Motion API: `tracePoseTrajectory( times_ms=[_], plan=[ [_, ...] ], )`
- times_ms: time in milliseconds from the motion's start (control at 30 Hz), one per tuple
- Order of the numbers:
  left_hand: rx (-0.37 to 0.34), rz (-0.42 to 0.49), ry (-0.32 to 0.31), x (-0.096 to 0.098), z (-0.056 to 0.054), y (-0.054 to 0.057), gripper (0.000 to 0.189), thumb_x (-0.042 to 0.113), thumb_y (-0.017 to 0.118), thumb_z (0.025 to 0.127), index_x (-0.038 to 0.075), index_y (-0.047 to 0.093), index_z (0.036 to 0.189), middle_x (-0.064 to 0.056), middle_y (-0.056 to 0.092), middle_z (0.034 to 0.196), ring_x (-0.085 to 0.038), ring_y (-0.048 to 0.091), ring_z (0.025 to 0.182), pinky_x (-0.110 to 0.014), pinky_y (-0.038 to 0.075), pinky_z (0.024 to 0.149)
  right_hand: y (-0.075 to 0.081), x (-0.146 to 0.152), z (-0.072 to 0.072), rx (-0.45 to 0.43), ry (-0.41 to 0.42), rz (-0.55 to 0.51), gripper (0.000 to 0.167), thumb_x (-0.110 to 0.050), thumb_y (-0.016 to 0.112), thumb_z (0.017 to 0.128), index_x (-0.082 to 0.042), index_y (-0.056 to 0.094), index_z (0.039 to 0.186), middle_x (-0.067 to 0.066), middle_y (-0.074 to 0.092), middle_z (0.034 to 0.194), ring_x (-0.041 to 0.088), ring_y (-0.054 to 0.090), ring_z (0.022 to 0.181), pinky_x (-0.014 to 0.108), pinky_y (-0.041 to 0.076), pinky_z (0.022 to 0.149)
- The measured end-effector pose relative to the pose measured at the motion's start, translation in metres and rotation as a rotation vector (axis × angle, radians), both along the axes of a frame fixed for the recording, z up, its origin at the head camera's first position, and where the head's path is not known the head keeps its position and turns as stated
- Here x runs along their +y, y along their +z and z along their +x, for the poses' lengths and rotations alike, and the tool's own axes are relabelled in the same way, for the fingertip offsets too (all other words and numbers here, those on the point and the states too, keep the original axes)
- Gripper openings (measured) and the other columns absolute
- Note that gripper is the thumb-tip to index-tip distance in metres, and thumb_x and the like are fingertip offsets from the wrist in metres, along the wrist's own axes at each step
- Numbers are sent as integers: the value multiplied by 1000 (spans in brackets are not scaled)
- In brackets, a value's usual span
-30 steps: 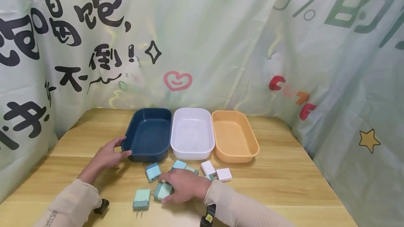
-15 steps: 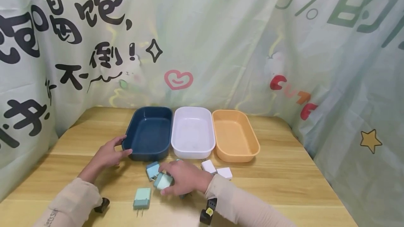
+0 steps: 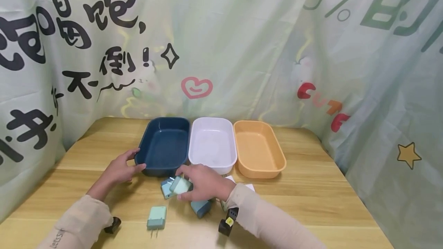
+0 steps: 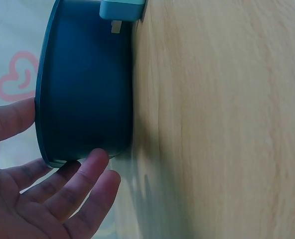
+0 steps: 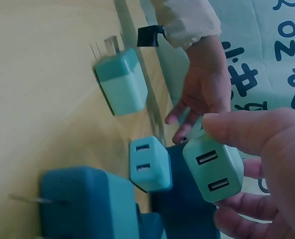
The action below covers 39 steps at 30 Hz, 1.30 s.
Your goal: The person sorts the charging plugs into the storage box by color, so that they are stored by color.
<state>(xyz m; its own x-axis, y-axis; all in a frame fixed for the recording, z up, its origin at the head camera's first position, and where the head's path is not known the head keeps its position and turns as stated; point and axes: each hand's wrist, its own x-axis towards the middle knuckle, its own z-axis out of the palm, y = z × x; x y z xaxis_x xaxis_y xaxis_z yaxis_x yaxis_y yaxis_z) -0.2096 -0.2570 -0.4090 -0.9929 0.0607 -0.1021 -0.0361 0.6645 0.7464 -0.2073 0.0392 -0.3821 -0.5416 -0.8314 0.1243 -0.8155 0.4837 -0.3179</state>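
Note:
My right hand [image 3: 209, 183] pinches a light green USB charger [image 3: 181, 186] just above the table, in front of the trays. In the right wrist view, two USB ports face the camera on this charger [image 5: 213, 168], with the thumb on one side and fingers on the other. My left hand [image 3: 121, 169] holds the near left corner of the dark blue tray [image 3: 162, 172]; in the left wrist view the thumb touches its rim and the fingers lie about the corner. Beneath the held charger is a blue charger [image 3: 167, 190], partly hidden.
A white tray [image 3: 212, 150] and an orange tray [image 3: 260, 151] stand beside the blue one. Another green charger [image 3: 157, 217] lies nearer, prongs toward me. A darker blue charger [image 3: 201, 208] lies below my right hand. White chargers [image 3: 250, 187] are mostly hidden by the right arm.
My right hand has lifted the green charger from the table and carried it forward toward the blue tray. The darker blue charger has come into view beneath it. My left hand stays at the tray.

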Motion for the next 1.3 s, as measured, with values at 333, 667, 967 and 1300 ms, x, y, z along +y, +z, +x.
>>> tracePoseTrajectory(
  times_ms=[333,667,967,1300],
  plan=[
    [-7,-3,18,1,0,-1,78,30,66,92,-4,24,149,-41,27,143,-35,67,83,-39,57,68,7,-2,-10,-4,-57,-71,54,-40,78,80,-13,56,121,-9,57,84,3,51,71,14,41,63],
    [-14,0,20,0,0,0,80,32,67,92,-3,24,149,-40,28,144,-33,67,80,-40,57,69,6,-7,-24,-23,-94,-125,53,-37,80,79,-11,55,119,-9,56,80,3,50,68,14,42,60],
    [-1,-8,22,0,0,-1,78,31,67,91,-4,26,148,-41,29,143,-32,67,78,-38,57,67,6,-13,-35,-113,-133,-197,54,-33,82,78,-11,54,119,-4,60,94,6,55,78,15,46,65],
    [4,-9,25,0,0,-3,79,32,67,91,-4,26,148,-41,29,143,-29,67,74,-38,57,67,4,-18,-46,-182,-216,-263,58,-37,81,78,-12,50,121,-5,59,87,5,55,68,18,48,61]
  ],
)
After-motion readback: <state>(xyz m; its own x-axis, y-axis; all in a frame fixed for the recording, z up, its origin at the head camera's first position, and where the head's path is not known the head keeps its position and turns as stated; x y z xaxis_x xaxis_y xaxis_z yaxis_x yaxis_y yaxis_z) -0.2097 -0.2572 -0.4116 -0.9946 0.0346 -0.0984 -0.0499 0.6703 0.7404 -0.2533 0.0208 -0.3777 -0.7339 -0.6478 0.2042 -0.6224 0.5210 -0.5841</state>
